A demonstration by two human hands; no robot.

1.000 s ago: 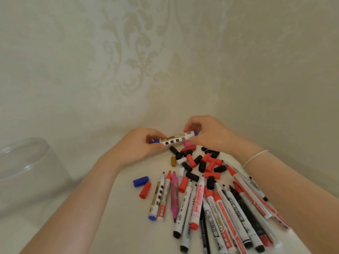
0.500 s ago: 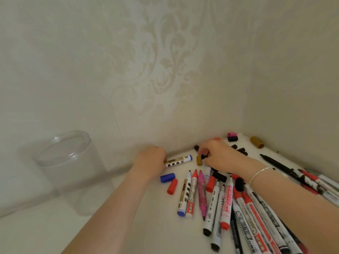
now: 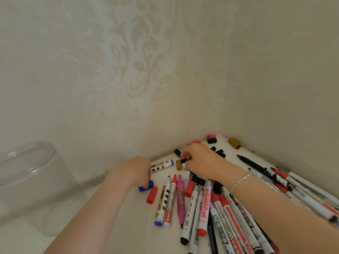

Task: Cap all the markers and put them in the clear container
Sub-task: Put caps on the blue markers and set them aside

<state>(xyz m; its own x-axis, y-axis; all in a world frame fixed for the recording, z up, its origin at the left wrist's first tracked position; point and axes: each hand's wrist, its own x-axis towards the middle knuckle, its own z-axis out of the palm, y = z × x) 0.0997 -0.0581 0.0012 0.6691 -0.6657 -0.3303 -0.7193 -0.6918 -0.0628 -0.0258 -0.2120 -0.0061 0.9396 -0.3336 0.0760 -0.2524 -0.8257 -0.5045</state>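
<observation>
Right now my left hand (image 3: pixel 134 169) grips the blue-ended marker (image 3: pixel 162 165) — its long axis points right toward my right hand (image 3: pixel 199 162), which pinches a black cap (image 3: pixel 184 160). Well left stands the clear container (image 3: pixel 27 180) — left hand nearer.

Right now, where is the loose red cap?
In the head view the loose red cap lies on the white table left of the marker row, just below the blue cap under the left hand, beside the blue-ended marker.
</observation>
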